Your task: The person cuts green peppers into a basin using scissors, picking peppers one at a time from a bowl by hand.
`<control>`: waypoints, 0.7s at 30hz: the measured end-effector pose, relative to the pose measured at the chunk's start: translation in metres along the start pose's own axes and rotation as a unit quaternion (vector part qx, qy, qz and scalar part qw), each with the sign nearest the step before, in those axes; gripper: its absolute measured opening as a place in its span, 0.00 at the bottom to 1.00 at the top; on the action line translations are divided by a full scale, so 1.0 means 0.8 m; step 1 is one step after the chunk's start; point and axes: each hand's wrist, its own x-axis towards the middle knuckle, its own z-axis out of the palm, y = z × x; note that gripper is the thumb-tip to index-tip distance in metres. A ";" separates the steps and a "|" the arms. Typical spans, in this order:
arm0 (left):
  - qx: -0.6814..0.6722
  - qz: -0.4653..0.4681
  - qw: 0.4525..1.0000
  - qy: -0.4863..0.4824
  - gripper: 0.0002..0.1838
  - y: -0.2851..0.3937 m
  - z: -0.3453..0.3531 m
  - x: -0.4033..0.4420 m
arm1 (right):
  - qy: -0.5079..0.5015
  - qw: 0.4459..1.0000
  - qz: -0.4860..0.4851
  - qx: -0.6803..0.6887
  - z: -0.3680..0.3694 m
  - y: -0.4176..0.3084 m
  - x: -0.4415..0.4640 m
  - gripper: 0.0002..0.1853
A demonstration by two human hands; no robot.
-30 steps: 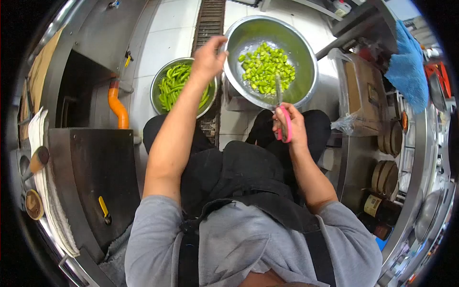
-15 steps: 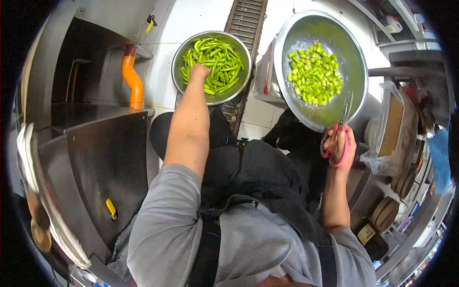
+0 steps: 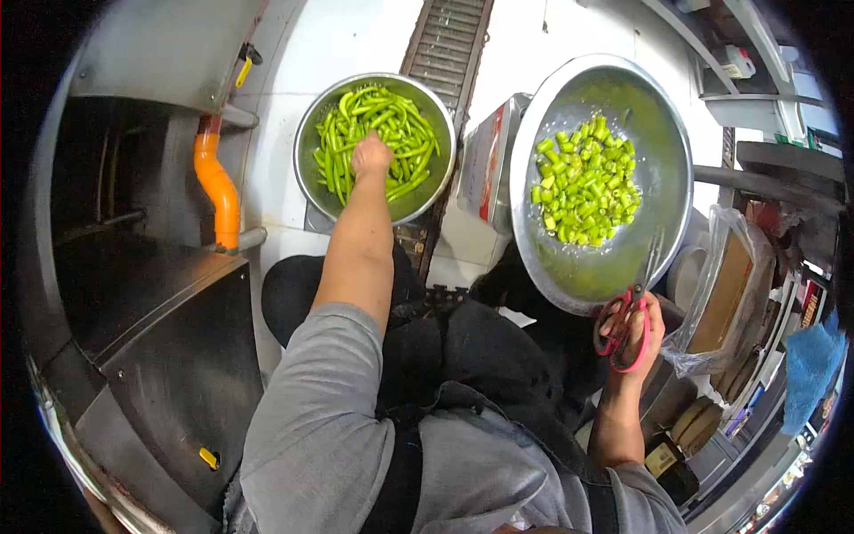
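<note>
Whole long green chili peppers [image 3: 402,125] fill a round steel bowl [image 3: 305,175] on the floor. My left hand [image 3: 372,154] is down in this pile, its fingers curled closed on peppers; the fingertips are hidden. In my right hand [image 3: 642,331] is a pair of scissors [image 3: 632,349] with pink-red handles, my fingers around the loops. The blades point up and look slightly parted, over the near right rim of a larger steel basin [image 3: 536,254]. Short cut pieces of green pepper [image 3: 587,182] lie inside that tilted basin.
The basin leans against a box-like stand [image 3: 495,160]. A floor drain grate [image 3: 449,44] runs between the vessels. Left are steel cabinets [image 3: 169,374] and an orange pipe [image 3: 213,182]. A plastic-wrapped carton [image 3: 722,294] and a blue cloth [image 3: 811,374] sit at the right.
The camera view has shifted, so the basin and scissors appear lower. My left hand has moved toward the middle of the pepper pile. The scissors stay in my right hand.
</note>
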 end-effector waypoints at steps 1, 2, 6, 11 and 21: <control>0.021 0.023 1.000 -0.001 0.18 -0.001 -0.003 0.000 | 0.001 1.000 -0.011 0.006 -0.003 0.004 -0.003 0.25; 0.017 0.032 0.999 0.011 0.18 -0.002 -0.008 -0.001 | -0.007 1.000 -0.005 0.008 -0.005 0.008 -0.007 0.25; -0.065 0.019 0.997 0.048 0.18 0.008 -0.037 -0.008 | -0.024 0.999 0.011 0.044 -0.001 -0.001 -0.025 0.21; -0.318 0.041 0.933 0.166 0.24 0.053 -0.150 -0.029 | -0.076 0.990 -0.015 0.115 0.002 0.005 -0.052 0.21; -0.549 0.238 0.798 -0.073 0.22 0.167 -0.335 -0.285 | -0.175 0.973 0.041 0.148 0.034 -0.012 -0.099 0.15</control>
